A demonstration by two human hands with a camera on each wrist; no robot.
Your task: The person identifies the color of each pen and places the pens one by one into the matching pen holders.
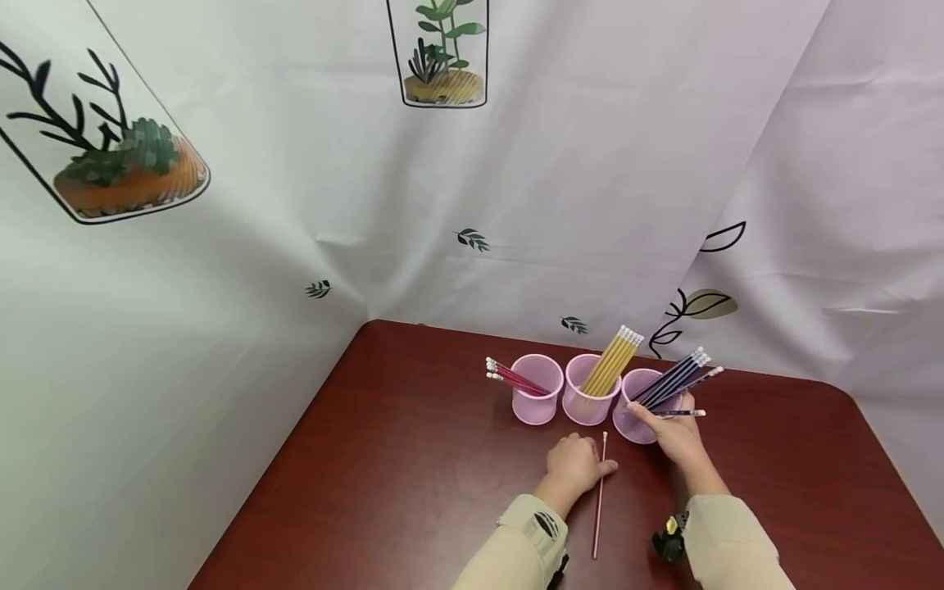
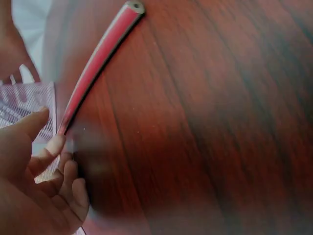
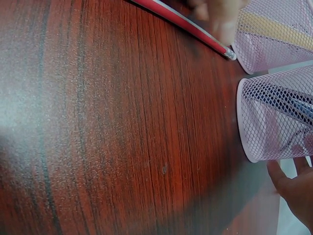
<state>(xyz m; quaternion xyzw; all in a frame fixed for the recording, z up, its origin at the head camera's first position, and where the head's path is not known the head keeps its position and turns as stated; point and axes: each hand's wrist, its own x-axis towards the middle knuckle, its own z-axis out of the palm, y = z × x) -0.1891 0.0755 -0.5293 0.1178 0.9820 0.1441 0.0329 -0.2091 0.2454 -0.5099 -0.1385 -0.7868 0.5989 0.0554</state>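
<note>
A red pencil with a white eraser end lies on the table in front of the cups. My left hand is right beside it, its index finger at the pencil and the thumb held apart in the left wrist view. My right hand holds the right pink mesh pencil cup, thumb over its near rim and fingers round its outer side. Dark blue pencils lean in that cup, along with two patterned ones; one patterned pencil juts out above the hand.
Two more pink mesh cups stand alongside: the left cup with several red pencils, the middle cup with several yellow pencils. The brown table meets a printed cloth backdrop behind and at the left.
</note>
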